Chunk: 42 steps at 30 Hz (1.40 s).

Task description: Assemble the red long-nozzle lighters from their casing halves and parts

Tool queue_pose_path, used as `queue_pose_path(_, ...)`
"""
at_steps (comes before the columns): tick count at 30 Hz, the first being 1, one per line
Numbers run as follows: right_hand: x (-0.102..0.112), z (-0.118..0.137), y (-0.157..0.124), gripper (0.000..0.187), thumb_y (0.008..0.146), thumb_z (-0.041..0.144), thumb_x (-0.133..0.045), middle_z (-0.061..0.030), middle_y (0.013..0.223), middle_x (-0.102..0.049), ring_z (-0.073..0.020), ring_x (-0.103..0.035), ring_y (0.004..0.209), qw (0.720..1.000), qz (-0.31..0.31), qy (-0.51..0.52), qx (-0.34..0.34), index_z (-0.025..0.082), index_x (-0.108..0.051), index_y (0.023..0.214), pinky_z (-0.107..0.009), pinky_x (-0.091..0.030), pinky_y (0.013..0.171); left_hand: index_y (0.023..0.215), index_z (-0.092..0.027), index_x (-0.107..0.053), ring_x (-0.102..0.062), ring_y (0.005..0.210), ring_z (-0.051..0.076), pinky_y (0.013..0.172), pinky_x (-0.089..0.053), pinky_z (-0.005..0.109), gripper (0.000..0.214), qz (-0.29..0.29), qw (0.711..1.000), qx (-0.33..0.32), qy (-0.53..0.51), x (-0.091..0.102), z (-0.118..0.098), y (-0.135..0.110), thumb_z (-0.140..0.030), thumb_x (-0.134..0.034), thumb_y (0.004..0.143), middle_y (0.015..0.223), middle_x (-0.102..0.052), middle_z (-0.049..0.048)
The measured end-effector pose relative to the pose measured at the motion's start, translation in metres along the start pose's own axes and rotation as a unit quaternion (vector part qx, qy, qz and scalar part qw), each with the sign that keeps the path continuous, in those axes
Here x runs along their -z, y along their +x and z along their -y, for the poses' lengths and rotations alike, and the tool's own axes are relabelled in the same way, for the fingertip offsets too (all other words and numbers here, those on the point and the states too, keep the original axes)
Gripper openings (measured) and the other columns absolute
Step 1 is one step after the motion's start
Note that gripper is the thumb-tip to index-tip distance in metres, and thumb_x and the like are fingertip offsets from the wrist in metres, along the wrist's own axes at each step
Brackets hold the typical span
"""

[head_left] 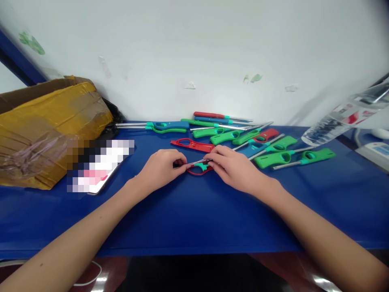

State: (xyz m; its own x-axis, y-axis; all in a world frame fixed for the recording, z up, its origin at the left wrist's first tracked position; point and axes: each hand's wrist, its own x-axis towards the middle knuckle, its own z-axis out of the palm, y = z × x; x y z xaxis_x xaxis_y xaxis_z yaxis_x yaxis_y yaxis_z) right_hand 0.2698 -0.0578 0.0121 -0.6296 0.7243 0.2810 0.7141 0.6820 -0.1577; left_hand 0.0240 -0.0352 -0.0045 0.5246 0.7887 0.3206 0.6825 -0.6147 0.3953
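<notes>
Both my hands rest on the blue table (194,211) and hold one red stick lighter part (199,168) between them. My left hand (161,167) is closed, pinching its left end, where a thin metal tube shows. Fingers of my right hand (232,168) are curled over its right end. A teal trigger piece sits in the red shell between my hands. Just behind them lies a loose red lighter shell (191,144). Further back is a heap of finished lighters (261,146) in green, blue and red.
A cardboard box wrapped in yellow tape (45,129) stands at the left. A phone with a blurred screen (97,166) lies beside it. A clear plastic bottle (343,119) lies at the right, and a white device (375,152) sits at the far right edge. A white wall rises behind the table.
</notes>
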Motion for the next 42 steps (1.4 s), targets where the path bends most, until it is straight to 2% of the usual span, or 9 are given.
queue_pose_path(6, 0.0, 0.0, 0.0, 0.026, 0.098, 0.021, -0.043, -0.0095, 0.101, -0.061, -0.0215, -0.061, 0.091, 1.0, -0.003, 0.002, 0.0, 0.017, -0.062, 0.115, -0.034, -0.051, 0.076, 0.089, -0.021, -0.076, -0.064, 0.075, 0.014, 0.067, -0.048, 0.024, 0.014, -0.004, 0.998, -0.016, -0.057, -0.003, -0.002, 0.002, -0.026, -0.062, 0.088, 0.086, -0.073, 0.0021)
queue_pose_path(13, -0.002, -0.002, -0.001, 0.028, 0.099, 0.023, -0.042, -0.0099, 0.101, -0.061, -0.0213, -0.061, 0.091, 1.0, 0.009, 0.004, -0.001, 0.017, -0.064, 0.115, -0.033, -0.05, 0.076, 0.08, -0.021, -0.077, -0.062, 0.066, 0.013, 0.061, -0.047, 0.023, 0.012, -0.025, 0.998, 0.044, -0.049, -0.009, -0.009, 0.003, -0.023, -0.065, 0.082, 0.079, -0.072, 0.0015)
queue_pose_path(17, -0.003, -0.002, -0.002, 0.029, 0.099, 0.024, -0.041, -0.0098, 0.1, -0.062, -0.0208, -0.061, 0.088, 1.0, 0.014, 0.009, -0.008, 0.018, -0.066, 0.113, -0.033, -0.049, 0.074, 0.083, -0.022, -0.077, -0.061, 0.066, 0.013, 0.06, -0.047, 0.023, 0.012, -0.034, 0.997, 0.049, -0.05, -0.011, -0.01, 0.002, -0.02, -0.065, 0.08, 0.077, -0.07, 0.0007)
queue_pose_path(22, -0.003, -0.003, -0.001, 0.029, 0.099, 0.023, -0.042, -0.0092, 0.1, -0.061, -0.0208, -0.06, 0.09, 1.0, 0.016, 0.009, -0.015, 0.019, -0.066, 0.114, -0.033, -0.049, 0.075, 0.086, -0.021, -0.075, -0.062, 0.071, 0.013, 0.067, -0.049, 0.023, 0.016, -0.024, 0.998, 0.019, -0.048, -0.013, -0.009, 0.001, -0.017, -0.06, 0.084, 0.083, -0.069, 0.0012)
queue_pose_path(30, -0.002, -0.003, -0.001, 0.027, 0.098, 0.02, -0.043, -0.0085, 0.1, -0.061, -0.0199, -0.06, 0.088, 1.0, 0.012, 0.024, -0.015, 0.019, -0.067, 0.111, -0.032, -0.049, 0.074, 0.09, -0.021, -0.076, -0.064, 0.074, 0.015, 0.069, -0.05, 0.025, 0.02, 0.001, 1.0, 0.004, -0.022, -0.008, -0.011, 0.0, -0.017, -0.057, 0.086, 0.09, -0.071, 0.0026)
queue_pose_path(37, -0.003, -0.002, 0.0, 0.027, 0.098, 0.023, -0.043, -0.0089, 0.097, -0.062, -0.0214, -0.06, 0.09, 1.0, 0.013, 0.001, -0.014, 0.019, -0.068, 0.107, -0.033, -0.049, 0.075, 0.096, -0.021, -0.074, -0.063, 0.08, 0.017, 0.069, -0.048, 0.027, 0.023, 0.004, 0.994, -0.081, 0.079, -0.008, -0.012, -0.004, -0.019, -0.052, 0.09, 0.09, -0.069, 0.0042)
queue_pose_path(42, -0.004, -0.003, -0.001, 0.026, 0.098, 0.023, -0.044, -0.0099, 0.098, -0.062, -0.0225, -0.059, 0.092, 1.0, 0.016, -0.004, -0.009, 0.017, -0.067, 0.108, -0.034, -0.048, 0.078, 0.098, -0.019, -0.073, -0.062, 0.081, 0.017, 0.072, -0.048, 0.03, 0.022, 0.001, 0.988, -0.121, 0.1, -0.009, -0.012, -0.006, -0.023, -0.052, 0.094, 0.092, -0.068, 0.005)
